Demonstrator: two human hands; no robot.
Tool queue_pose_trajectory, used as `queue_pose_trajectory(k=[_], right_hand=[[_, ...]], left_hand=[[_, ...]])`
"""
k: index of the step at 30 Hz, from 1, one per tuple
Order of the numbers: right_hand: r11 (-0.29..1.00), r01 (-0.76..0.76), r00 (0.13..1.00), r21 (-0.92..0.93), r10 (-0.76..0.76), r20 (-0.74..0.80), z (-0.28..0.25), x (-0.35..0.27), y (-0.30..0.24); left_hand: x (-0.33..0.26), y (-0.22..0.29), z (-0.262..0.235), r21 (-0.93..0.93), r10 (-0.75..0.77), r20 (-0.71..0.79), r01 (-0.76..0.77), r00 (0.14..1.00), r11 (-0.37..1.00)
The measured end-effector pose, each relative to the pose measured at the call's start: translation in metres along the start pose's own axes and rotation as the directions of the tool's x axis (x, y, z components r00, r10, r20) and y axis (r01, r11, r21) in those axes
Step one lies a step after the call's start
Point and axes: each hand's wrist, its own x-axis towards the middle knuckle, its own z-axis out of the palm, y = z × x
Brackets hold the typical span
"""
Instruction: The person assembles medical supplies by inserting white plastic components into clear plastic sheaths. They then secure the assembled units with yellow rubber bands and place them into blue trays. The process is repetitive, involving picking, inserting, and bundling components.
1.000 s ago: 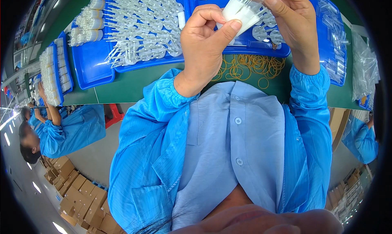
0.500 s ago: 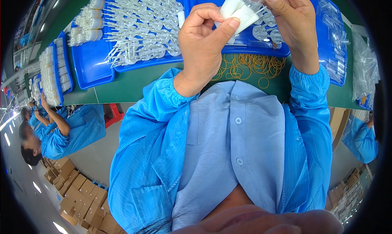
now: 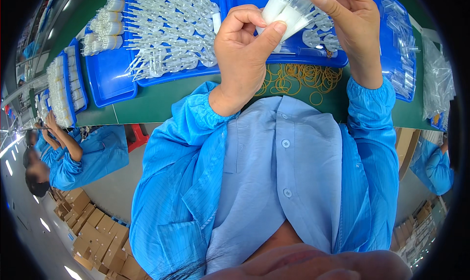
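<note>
Head view, looking down past a blue work coat to a green table (image 3: pixel 147 106). Far left: a co-worker (image 3: pixel 83 153) in the same blue, bent over the table edge, with brown boxes (image 3: pixel 93 226) on the floor below. Next, a narrow blue tray (image 3: pixel 74 69) full of tied white bundles. Then a big blue tray (image 3: pixel 112 91) heaped with loose little plastic pieces (image 3: pixel 171 30). In the middle, up high over the trays: the left hand (image 3: pixel 242 55), thumb and first finger pressed together on the lower end of a bunch of white plastic pieces (image 3: pixel 286 13). Under the hands, flat on the table: a pile of yellow rubber bands (image 3: pixel 298 79). To the right: the right hand (image 3: pixel 350 25), fingertips pinching the top end of the same bunch. Far right: clear bags (image 3: pixel 435 79) by the table edge. Probably best to hold the left thumb tight so no piece slips out. Good to line up the ends so all sit even. Wise to squeeze gently, since such thin plastic looks easy to bend. Smart to stay over the tray, so any dropped piece lands with the rest and not on the floor.
</note>
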Motion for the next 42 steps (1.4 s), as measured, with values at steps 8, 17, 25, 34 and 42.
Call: queue_pose_trajectory(k=[8, 17, 25, 34, 42], right_hand=[[0.751, 0.249, 0.967, -0.611, -0.161, 0.196, 0.014, -0.003, -0.025], [0.385, 0.573, 0.819, -0.723, -0.289, 0.495, 0.023, 0.0, -0.014], [0.448, 0.54, 0.841, -0.712, -0.294, 0.454, 0.015, 0.0, -0.012], [0.559, 0.45, 0.888, -0.696, -0.198, 0.415, 0.012, -0.004, -0.009], [0.457, 0.525, 0.851, -0.718, -0.255, 0.46, 0.015, -0.001, -0.017]], left_hand=[[-0.002, 0.003, 0.007, -0.102, -0.089, -0.097, 0.079, 0.991, 0.992], [0.0, 0.005, 0.008, -0.116, -0.125, -0.169, 0.106, 0.978, 0.988], [-0.001, 0.004, -0.002, -0.136, -0.175, -0.104, 0.16, 0.979, 0.978], [-0.001, 0.005, 0.0, -0.156, -0.202, -0.057, 0.191, 0.978, 0.969], [0.0, 0.006, 0.001, -0.161, -0.158, -0.037, 0.15, 0.987, 0.975]])
